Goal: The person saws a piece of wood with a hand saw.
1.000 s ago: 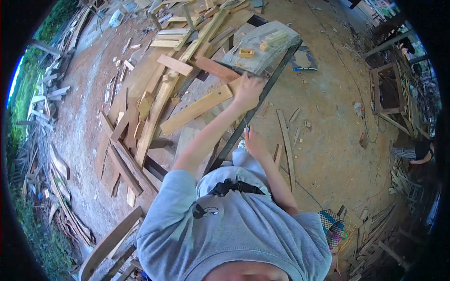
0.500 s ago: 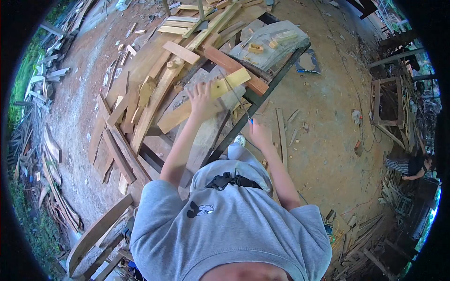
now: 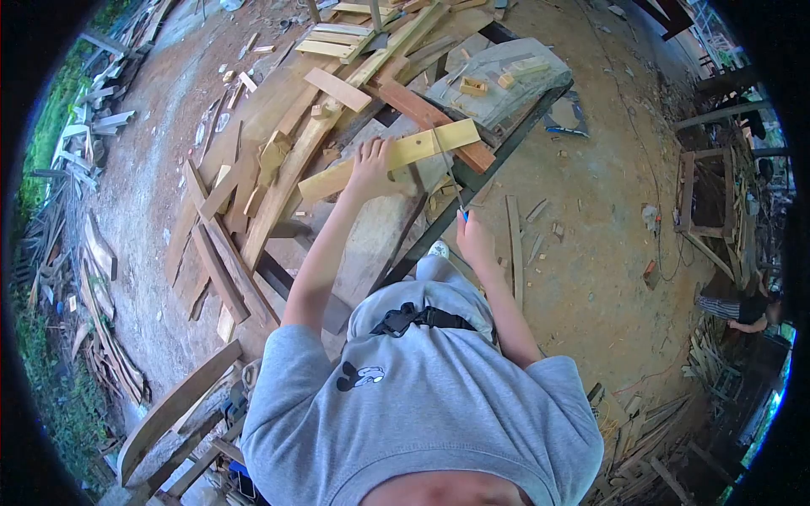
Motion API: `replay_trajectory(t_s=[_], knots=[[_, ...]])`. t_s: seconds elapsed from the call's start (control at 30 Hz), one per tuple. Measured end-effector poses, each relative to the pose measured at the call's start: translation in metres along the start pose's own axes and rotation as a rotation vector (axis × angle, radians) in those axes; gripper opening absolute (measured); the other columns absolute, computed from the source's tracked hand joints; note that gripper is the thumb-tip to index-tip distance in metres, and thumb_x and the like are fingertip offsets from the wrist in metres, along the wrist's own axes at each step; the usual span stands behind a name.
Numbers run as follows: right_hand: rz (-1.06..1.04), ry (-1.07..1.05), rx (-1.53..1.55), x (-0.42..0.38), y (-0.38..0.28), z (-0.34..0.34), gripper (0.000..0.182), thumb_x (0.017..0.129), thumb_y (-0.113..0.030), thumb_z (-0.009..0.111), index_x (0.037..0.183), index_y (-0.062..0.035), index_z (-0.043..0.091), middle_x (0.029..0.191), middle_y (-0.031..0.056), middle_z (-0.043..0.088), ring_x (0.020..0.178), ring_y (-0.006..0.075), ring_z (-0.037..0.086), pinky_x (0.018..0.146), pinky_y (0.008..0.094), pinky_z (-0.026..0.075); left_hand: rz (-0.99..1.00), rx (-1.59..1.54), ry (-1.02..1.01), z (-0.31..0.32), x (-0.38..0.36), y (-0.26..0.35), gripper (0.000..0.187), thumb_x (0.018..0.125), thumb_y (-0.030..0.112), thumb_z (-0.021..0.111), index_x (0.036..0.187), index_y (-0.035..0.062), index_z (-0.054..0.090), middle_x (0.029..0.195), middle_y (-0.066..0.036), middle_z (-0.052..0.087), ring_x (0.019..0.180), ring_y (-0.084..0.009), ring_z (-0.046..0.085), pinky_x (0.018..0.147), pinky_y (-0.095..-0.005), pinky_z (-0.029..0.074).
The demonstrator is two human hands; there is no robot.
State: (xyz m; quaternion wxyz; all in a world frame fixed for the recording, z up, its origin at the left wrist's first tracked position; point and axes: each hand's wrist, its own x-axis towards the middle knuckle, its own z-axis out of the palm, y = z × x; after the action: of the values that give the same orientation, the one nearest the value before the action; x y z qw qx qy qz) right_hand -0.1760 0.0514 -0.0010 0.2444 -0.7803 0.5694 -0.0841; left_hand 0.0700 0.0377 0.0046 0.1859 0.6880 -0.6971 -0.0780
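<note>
A pale yellow wooden board (image 3: 405, 153) lies at a slant over the workbench and the other planks. My left hand (image 3: 369, 173) presses on its left half, fingers bent over the far edge. In my right hand (image 3: 476, 242), closed at the bench's near-right edge, is the blue handle of a thin saw (image 3: 451, 175). Its narrow blade reaches up and left across the board's right part. A dark spot shows on the board between the blade and my left hand. Under the board's right end runs a reddish plank (image 3: 477, 155).
A weathered slab (image 3: 506, 84) with small wood blocks (image 3: 473, 86) lies on the bench's far side. Planks (image 3: 283, 190) pile up at the left. On the dirt floor, a wooden frame (image 3: 707, 194) stands at the right, and a person (image 3: 742, 309) is farther down.
The board has turned, its left end swinging away from me. My left hand's fingers are closer together. The saw blade has shifted slightly right with my right hand. The whole view has drifted a little.
</note>
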Motion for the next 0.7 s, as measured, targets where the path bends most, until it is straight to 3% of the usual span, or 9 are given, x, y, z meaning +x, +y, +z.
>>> replay_trajectory(t_s=[0.07, 0.1, 0.17, 0.37, 0.5, 0.57, 0.7], knots=[[-0.015, -0.005, 0.008, 0.0, -0.001, -0.001, 0.032, 0.089, -0.028, 0.034, 0.084, -0.0006, 0.049, 0.063, 0.0216, 0.057, 0.059, 0.0374, 0.057, 0.053, 0.0465, 0.044, -0.071, 0.077, 0.012, 0.01, 0.015, 0.003, 0.074, 0.052, 0.034, 0.071, 0.112, 0.0046, 0.04, 0.112, -0.012, 0.044, 0.112, -0.0292, 0.036, 0.092, -0.0455, 0.028], [-0.032, -0.016, 0.016, -0.001, -0.001, -0.002, 0.032, 0.089, -0.028, 0.034, 0.084, -0.0004, 0.049, 0.062, 0.0217, 0.057, 0.059, 0.0373, 0.057, 0.053, 0.0464, 0.044, -0.068, 0.076, 0.013, 0.015, 0.024, 0.004, 0.074, 0.052, 0.034, 0.071, 0.112, 0.0046, 0.04, 0.112, -0.012, 0.044, 0.112, -0.0292, 0.036, 0.092, -0.0455, 0.028], [-0.034, -0.039, -0.015, -0.004, -0.002, -0.001, 0.031, 0.089, -0.027, 0.034, 0.084, -0.0005, 0.05, 0.063, 0.0214, 0.057, 0.059, 0.037, 0.057, 0.053, 0.0463, 0.044, -0.073, 0.219, -0.073, 0.025, 0.037, 0.006, 0.056, 0.058, 0.032, 0.066, 0.103, 0.0063, 0.044, 0.096, -0.011, 0.053, 0.099, -0.0237, 0.048, 0.087, -0.0396, 0.033], [-0.076, -0.055, -0.053, -0.003, -0.004, -0.016, 0.027, 0.088, -0.025, 0.035, 0.083, -0.0022, 0.049, 0.062, 0.0198, 0.057, 0.058, 0.036, 0.057, 0.052, 0.0457, 0.045, -0.109, 0.133, -0.192, 0.019, 0.046, 0.007, 0.048, 0.059, 0.024, 0.061, 0.101, 0.006, 0.046, 0.086, -0.01, 0.059, 0.08, -0.0245, 0.058, 0.082, -0.0364, 0.037], [-0.088, -0.117, -0.099, 0.0, -0.015, -0.034, 0.025, 0.088, -0.024, 0.036, 0.08, -0.0036, 0.048, 0.061, 0.0187, 0.057, 0.057, 0.0355, 0.057, 0.051, 0.0452, 0.045, -0.174, 0.085, -0.178, 0.009, 0.03, -0.002, 0.051, 0.057, 0.025, 0.064, 0.102, 0.0059, 0.046, 0.092, -0.011, 0.057, 0.09, -0.0247, 0.054, 0.085, -0.0378, 0.035], [-0.106, -0.113, -0.086, -0.002, -0.017, -0.027, 0.025, 0.088, -0.025, 0.036, 0.08, -0.0038, 0.047, 0.061, 0.0185, 0.057, 0.057, 0.0355, 0.057, 0.051, 0.0452, 0.045, -0.053, 0.102, 0.115, 0.007, 0.02, -0.007, 0.057, 0.054, 0.023, 0.067, 0.104, 0.0062, 0.046, 0.103, -0.013, 0.052, 0.099, -0.0281, 0.048, 0.089, -0.0413, 0.033], [-0.124, -0.119, -0.083, 0.004, -0.014, -0.006, 0.024, 0.088, -0.026, 0.036, 0.081, -0.0047, 0.046, 0.062, 0.0181, 0.057, 0.058, 0.0354, 0.057, 0.051, 0.045, 0.045, -0.108, 0.292, 0.225, 0.015, 0.016, -0.003, 0.056, 0.053, 0.02, 0.069, 0.102, 0.0061, 0.045, 0.103, -0.011, 0.047, 0.103, -0.0306, 0.043, 0.082, -0.0443, 0.039]])
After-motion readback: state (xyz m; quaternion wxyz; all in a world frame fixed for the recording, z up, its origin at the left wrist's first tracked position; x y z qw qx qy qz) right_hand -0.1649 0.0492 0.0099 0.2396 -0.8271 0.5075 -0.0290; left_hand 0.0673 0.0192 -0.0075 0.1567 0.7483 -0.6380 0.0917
